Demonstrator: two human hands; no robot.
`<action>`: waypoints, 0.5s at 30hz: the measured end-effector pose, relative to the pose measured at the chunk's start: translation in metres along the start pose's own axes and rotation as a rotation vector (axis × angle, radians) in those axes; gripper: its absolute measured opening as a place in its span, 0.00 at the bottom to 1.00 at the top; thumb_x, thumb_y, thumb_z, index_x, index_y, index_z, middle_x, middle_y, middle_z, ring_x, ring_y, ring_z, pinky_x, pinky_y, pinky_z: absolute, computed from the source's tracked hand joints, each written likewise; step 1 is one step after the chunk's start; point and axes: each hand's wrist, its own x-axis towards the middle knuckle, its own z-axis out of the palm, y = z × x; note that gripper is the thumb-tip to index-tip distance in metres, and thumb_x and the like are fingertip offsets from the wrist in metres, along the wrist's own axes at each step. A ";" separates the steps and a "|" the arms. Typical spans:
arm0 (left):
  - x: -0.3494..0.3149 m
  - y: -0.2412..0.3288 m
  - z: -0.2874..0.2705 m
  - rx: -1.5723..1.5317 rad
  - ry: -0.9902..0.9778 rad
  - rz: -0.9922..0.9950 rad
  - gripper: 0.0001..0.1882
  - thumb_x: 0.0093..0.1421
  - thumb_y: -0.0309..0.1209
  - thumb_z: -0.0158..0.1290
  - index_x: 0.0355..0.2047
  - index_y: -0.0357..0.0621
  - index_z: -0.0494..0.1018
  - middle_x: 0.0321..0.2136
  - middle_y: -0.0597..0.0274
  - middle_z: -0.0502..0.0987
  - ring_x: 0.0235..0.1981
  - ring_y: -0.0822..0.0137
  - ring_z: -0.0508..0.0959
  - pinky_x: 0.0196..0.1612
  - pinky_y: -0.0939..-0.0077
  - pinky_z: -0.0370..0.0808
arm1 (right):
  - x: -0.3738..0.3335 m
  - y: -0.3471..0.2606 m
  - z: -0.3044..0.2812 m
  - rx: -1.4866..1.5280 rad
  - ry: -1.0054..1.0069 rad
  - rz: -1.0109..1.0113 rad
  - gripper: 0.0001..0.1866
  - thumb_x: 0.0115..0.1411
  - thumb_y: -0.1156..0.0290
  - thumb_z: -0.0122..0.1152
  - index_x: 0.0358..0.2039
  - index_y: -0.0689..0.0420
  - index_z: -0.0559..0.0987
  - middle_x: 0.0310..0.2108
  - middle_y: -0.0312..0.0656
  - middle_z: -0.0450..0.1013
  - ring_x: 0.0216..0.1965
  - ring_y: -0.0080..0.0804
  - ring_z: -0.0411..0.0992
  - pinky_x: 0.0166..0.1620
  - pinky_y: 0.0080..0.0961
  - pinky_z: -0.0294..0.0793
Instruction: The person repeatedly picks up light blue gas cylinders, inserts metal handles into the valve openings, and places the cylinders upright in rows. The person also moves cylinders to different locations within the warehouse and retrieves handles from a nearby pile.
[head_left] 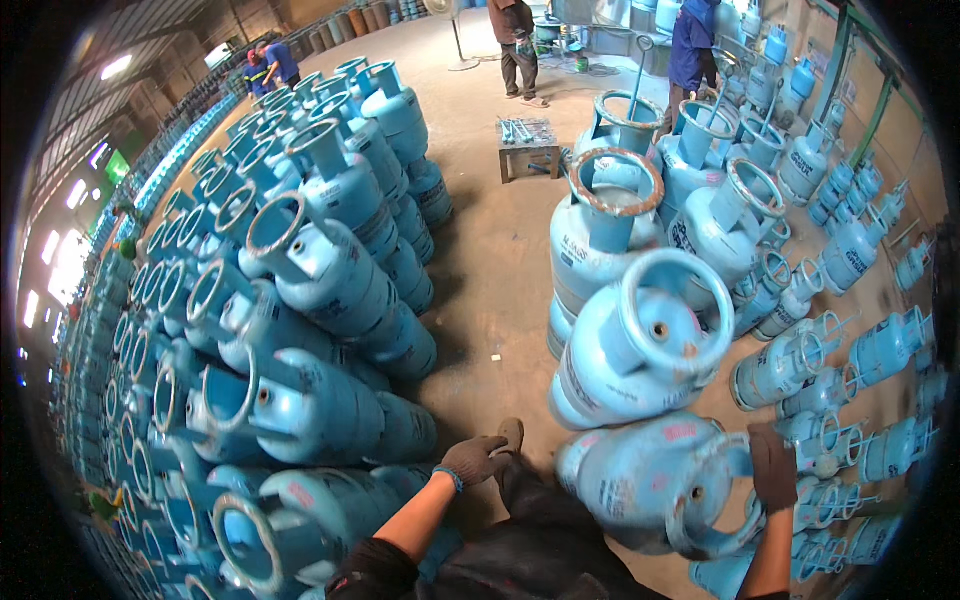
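Observation:
My right hand (773, 468), in a dark brown knit glove, grips the collar ring of a light blue gas cylinder (640, 478) at my lower right. That cylinder leans, with its collar and valve hole toward me. Nothing shows in my left hand (470, 461), gloved in brown, which hovers in front of my leg with its fingers loosely apart. Just beyond the held cylinder stands another blue gas cylinder (625, 345) with a thick round collar. To the left of my left hand is a stacked blue cylinder (320, 400).
Stacked cylinders (340, 195) form a wall on my left; more cylinders (690, 150) line the right. Between them runs a brown floor aisle (490, 290). A low table (528, 150) with metal tools stands ahead. Two people (515, 45) (690, 45) stand beyond; others are far left.

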 end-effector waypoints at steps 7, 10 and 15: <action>0.089 -0.062 -0.143 -0.078 -0.005 -0.101 0.31 0.65 0.53 0.55 0.60 0.44 0.76 0.55 0.43 0.80 0.57 0.43 0.79 0.60 0.56 0.75 | 0.143 -0.075 -0.015 0.334 0.134 0.414 0.11 0.60 0.76 0.66 0.44 0.60 0.80 0.36 0.47 0.80 0.35 0.43 0.80 0.40 0.41 0.80; 0.121 -0.083 -0.196 -0.183 0.140 -0.140 0.29 0.65 0.51 0.55 0.58 0.44 0.78 0.54 0.43 0.80 0.57 0.43 0.79 0.60 0.57 0.75 | 0.219 -0.118 -0.022 0.093 0.225 0.199 0.11 0.58 0.79 0.66 0.43 0.60 0.80 0.36 0.48 0.80 0.33 0.43 0.79 0.39 0.39 0.79; 0.201 -0.102 -0.281 -0.327 0.261 -0.125 0.27 0.65 0.48 0.56 0.57 0.44 0.78 0.54 0.45 0.81 0.56 0.45 0.80 0.59 0.58 0.75 | 0.330 -0.193 0.031 0.720 0.121 0.604 0.06 0.57 0.72 0.69 0.34 0.59 0.84 0.35 0.47 0.83 0.35 0.40 0.82 0.44 0.37 0.80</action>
